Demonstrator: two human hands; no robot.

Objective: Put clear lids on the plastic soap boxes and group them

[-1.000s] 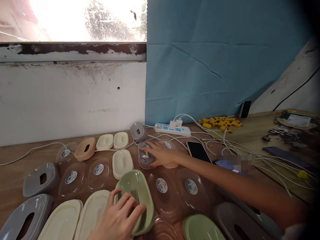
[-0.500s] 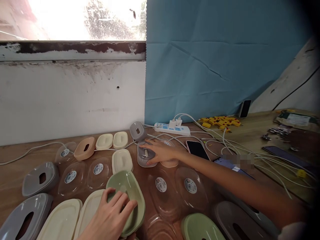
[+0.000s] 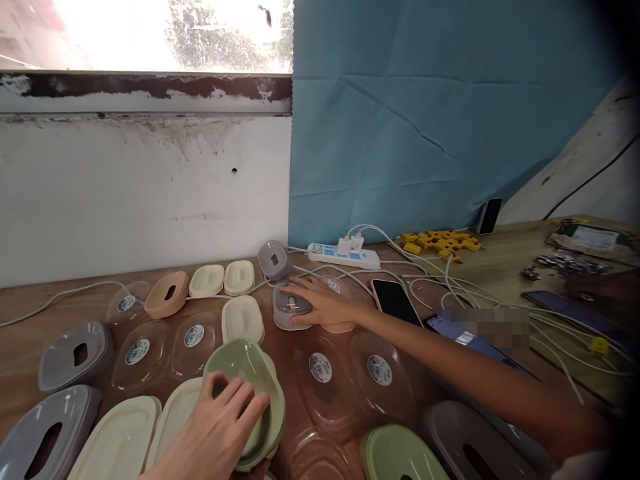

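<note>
My left hand (image 3: 215,423) is closed on a light green plastic box part (image 3: 245,363), its fingers curled over the inside. Cream pieces lie close beneath and beside this tilted part. Farther back, my right hand (image 3: 323,303) reaches across the table, its fingers and thumb around a small grey box part (image 3: 285,303) with a clear cover. A small grey slotted piece (image 3: 274,260) stands just behind that hand. Between the two hands, nearer the back, lies a cream lid (image 3: 243,319).
Clear covers with round labels (image 3: 320,368), grey slotted pieces (image 3: 80,357) and a peach one (image 3: 167,293) spread over the table. A power strip (image 3: 343,255), white cables, a phone (image 3: 396,301) and yellow pieces (image 3: 440,241) lie at the back right.
My left hand and the green part have shifted slightly left, with more of a cream piece showing beside it. My right hand stays on the small grey box part.
</note>
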